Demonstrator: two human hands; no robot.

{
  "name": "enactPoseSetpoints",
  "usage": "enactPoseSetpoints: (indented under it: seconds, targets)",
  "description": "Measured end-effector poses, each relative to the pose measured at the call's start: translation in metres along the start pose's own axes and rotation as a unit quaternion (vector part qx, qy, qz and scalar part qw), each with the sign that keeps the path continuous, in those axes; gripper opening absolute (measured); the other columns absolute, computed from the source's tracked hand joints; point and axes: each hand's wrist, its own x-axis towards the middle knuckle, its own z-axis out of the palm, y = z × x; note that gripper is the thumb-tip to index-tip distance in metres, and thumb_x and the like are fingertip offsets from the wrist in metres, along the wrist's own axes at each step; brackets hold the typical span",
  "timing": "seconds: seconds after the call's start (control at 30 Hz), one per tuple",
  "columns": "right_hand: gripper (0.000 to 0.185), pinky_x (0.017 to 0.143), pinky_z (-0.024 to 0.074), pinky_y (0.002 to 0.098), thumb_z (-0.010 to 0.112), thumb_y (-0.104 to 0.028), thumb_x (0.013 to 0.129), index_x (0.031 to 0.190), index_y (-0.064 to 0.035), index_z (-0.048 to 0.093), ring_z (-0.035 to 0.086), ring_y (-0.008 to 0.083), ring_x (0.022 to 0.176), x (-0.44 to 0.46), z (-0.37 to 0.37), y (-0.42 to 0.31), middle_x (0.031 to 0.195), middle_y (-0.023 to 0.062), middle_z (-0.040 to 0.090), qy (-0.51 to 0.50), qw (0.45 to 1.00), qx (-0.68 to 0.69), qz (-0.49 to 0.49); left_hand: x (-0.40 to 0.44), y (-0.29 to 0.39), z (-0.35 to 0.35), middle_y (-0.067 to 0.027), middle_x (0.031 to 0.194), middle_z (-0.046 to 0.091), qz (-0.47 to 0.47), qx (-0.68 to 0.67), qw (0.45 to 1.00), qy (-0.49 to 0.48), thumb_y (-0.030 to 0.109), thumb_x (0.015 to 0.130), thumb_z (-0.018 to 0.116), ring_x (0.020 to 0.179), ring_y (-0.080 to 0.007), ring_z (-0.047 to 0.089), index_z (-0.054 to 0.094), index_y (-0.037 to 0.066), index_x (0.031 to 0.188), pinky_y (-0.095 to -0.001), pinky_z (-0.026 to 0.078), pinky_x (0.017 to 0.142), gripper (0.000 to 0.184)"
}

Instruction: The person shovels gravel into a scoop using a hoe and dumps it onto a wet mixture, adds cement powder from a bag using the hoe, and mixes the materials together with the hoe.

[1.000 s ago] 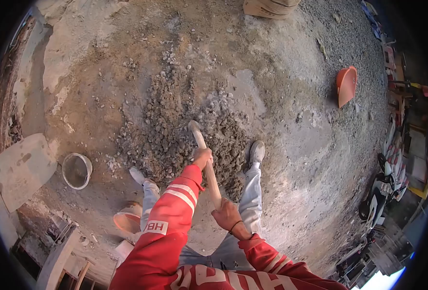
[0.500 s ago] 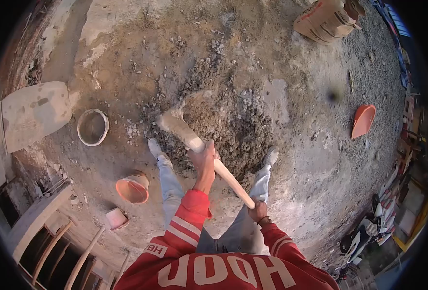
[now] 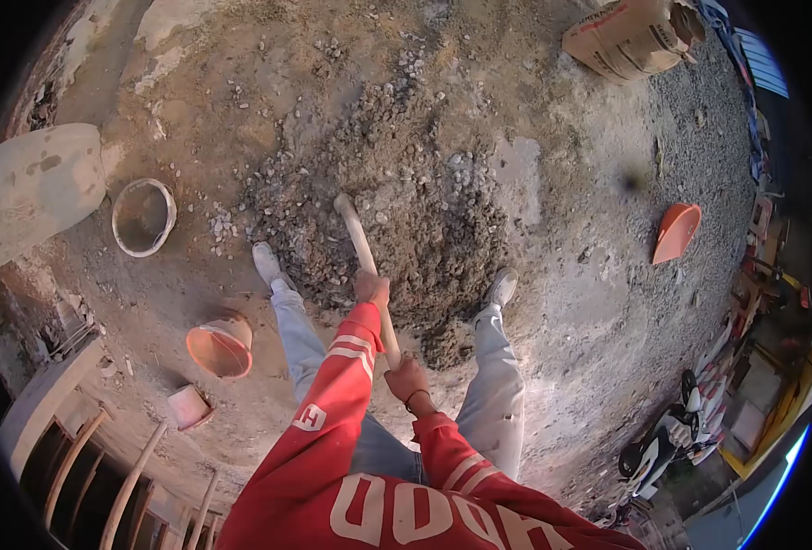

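Note:
My left hand (image 3: 371,288) is wrapped around the middle of a hoe's pale wooden handle (image 3: 358,240). My right hand (image 3: 408,378) grips the same handle near its lower end, close to my body. The hoe's far end reaches into a heap of wet grey-brown concrete mix (image 3: 424,220) with stones in it, and its blade cannot be made out there. The heap spreads on the ground in front of my feet, between and beyond my two shoes.
To the left are a round bucket (image 3: 144,218), an orange bucket (image 3: 220,346), a small pinkish container (image 3: 189,406) and a flat board (image 3: 44,188). A paper cement bag (image 3: 621,41) stands at upper right, above an orange tub (image 3: 676,233). A motorcycle (image 3: 663,445) is at lower right.
The hoe's head, raised over the heap before, is now down in the mix. The handle has swung steeper, and my right hand has moved left and slightly up with it.

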Motion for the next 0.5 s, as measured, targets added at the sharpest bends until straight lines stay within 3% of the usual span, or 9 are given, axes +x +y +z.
enactPoseSetpoints:
  seconds: [0.03,0.13,0.23,0.27,0.37,0.4,0.47,0.5]
  targets:
    - [0.042,0.081,0.0535,0.0491,0.064,-0.020,0.074,0.111,-0.0008,0.064,0.066,0.0443,0.095,-0.001,-0.016,0.007,0.096,0.0275,0.068,-0.016,0.998,-0.056,0.026,-0.005,-0.005,0.016,-0.0216,0.094,0.069,-0.109,-0.114,0.986,-0.054,0.016,0.079,0.068,0.081,-0.0349,0.071,0.057,-0.004,0.100,-0.0429,0.059,0.072,0.032]
    - [0.038,0.080,0.0528,0.0494,0.064,-0.026,0.074,0.095,0.0052,0.065,0.065,0.0467,0.091,-0.016,-0.079,-0.061,0.090,0.0317,0.066,-0.007,0.999,-0.033,0.000,-0.010,0.008,-0.017,-0.0138,0.073,0.065,-0.005,-0.259,0.948,-0.183,0.011,0.080,0.066,0.063,-0.0284,0.067,0.056,-0.003,0.092,-0.0408,0.055,0.054,0.021]
    - [0.039,0.084,0.0519,0.0516,0.063,-0.023,0.076,0.099,0.0081,0.063,0.064,0.0485,0.094,-0.039,-0.115,-0.072,0.093,0.0338,0.065,-0.015,0.998,-0.034,-0.051,-0.034,0.047,-0.036,-0.0086,0.063,0.055,-0.107,-0.343,0.911,-0.201,0.008,0.082,0.065,0.052,-0.0224,0.057,0.053,-0.001,0.088,-0.0397,0.048,0.047,0.016]
    - [0.039,0.083,0.0514,0.0520,0.062,-0.022,0.076,0.097,0.0106,0.061,0.063,0.0497,0.091,-0.065,-0.142,-0.077,0.089,0.0346,0.064,-0.012,0.997,-0.047,-0.053,-0.052,0.050,-0.045,-0.0080,0.062,0.053,-0.122,-0.456,0.844,-0.254,0.008,0.083,0.065,0.050,-0.0214,0.053,0.052,0.001,0.087,-0.0382,0.048,0.048,0.015]
    - [0.040,0.074,0.0515,0.0528,0.065,-0.022,0.076,0.103,0.0063,0.059,0.063,0.0491,0.080,-0.125,-0.205,-0.021,0.079,0.0318,0.063,-0.013,0.990,-0.061,-0.130,-0.105,0.095,-0.071,-0.0062,0.068,0.051,-0.206,-0.598,0.736,-0.241,0.008,0.083,0.065,0.054,-0.0205,0.051,0.051,0.004,0.086,-0.0367,0.045,0.051,0.015]
    - [0.044,0.073,0.0520,0.0530,0.068,-0.021,0.076,0.110,0.0041,0.057,0.064,0.0478,0.078,-0.136,-0.218,0.017,0.078,0.0297,0.063,-0.001,0.981,-0.090,-0.175,-0.099,0.098,-0.061,-0.0055,0.069,0.051,-0.189,-0.616,0.730,-0.227,0.009,0.083,0.067,0.054,-0.0200,0.051,0.051,0.005,0.087,-0.0362,0.046,0.052,0.017]
    - [0.044,0.071,0.0525,0.0535,0.071,-0.022,0.076,0.111,-0.0016,0.055,0.063,0.0472,0.078,-0.141,-0.238,0.079,0.079,0.0259,0.065,0.020,0.979,-0.144,-0.141,-0.112,0.105,-0.036,-0.0030,0.069,0.048,-0.165,-0.635,0.725,-0.210,0.009,0.082,0.070,0.055,-0.0174,0.049,0.051,0.007,0.088,-0.0343,0.045,0.054,0.021]
    - [0.039,0.069,0.0524,0.0533,0.072,-0.021,0.075,0.108,-0.0055,0.057,0.064,0.0461,0.078,-0.134,-0.247,0.094,0.078,0.0240,0.066,0.023,0.978,-0.168,-0.117,-0.138,0.112,-0.026,-0.0019,0.069,0.047,-0.156,-0.610,0.758,-0.172,0.008,0.081,0.071,0.054,-0.0156,0.047,0.049,0.007,0.086,-0.0330,0.043,0.052,0.023]
